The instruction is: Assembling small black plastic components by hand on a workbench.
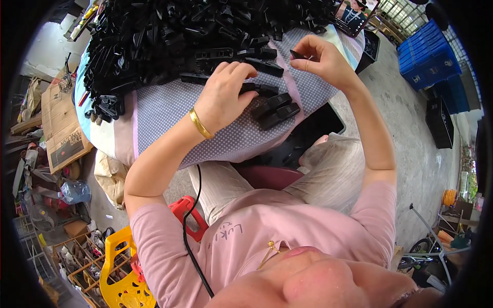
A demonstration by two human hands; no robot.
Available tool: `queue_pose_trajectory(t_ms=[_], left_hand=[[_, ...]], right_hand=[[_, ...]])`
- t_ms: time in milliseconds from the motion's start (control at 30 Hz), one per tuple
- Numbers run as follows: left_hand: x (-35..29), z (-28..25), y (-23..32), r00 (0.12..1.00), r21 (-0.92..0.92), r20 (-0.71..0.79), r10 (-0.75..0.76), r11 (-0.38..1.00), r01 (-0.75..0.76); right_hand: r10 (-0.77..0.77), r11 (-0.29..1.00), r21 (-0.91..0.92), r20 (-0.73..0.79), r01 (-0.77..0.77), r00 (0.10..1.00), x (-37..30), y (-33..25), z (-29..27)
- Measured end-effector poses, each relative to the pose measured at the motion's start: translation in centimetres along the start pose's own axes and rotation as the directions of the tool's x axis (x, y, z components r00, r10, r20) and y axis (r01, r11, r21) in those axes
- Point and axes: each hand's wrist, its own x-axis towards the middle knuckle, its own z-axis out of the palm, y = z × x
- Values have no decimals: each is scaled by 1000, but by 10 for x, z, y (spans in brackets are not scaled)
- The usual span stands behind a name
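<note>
My right hand (326, 60) is raised over the right part of the table, thumb and fingers pinched on a small black plastic piece (296, 55). My left hand (224, 91) is over the middle of the table, its fingers bent and the thumb apart from them. The end of a long black plastic part (264, 90) lies between that thumb and forefinger; no firm grip shows. Closer to me, two black clip-like parts (276, 110) lie side by side. Further black strips (214, 53) lie just beyond my left hand.
A large heap of black plastic parts (154, 38) covers the table's far side. The table has a dotted grey cloth (164, 110). At the far right stands a phone (356, 18) with a lit screen. Blue crates (429, 54), cardboard (61, 123) and a yellow plastic chair (120, 272) surround the table.
</note>
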Motion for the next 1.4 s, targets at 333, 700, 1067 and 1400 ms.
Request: queue_pose_trajectory(t_ms=[333,700,1067,1400], left_hand=[[0,8,-2,999,-20,27,-33,999,33],[1,2,-1,990,-54,61,-126,990,130],[5,3,-2,985,-98,83,-151,982,159],[10,-1,-4,979,-224,175,-103,964,141]], right_hand=[[-109,947,294,-84,130,990,-14,-32,53],[-347,892,-303,19,336,938,-22,-32,23],[-337,913,-233,33,335,941,-17,-22,25],[-230,973,48,92,226,969,-7,-16,21]])
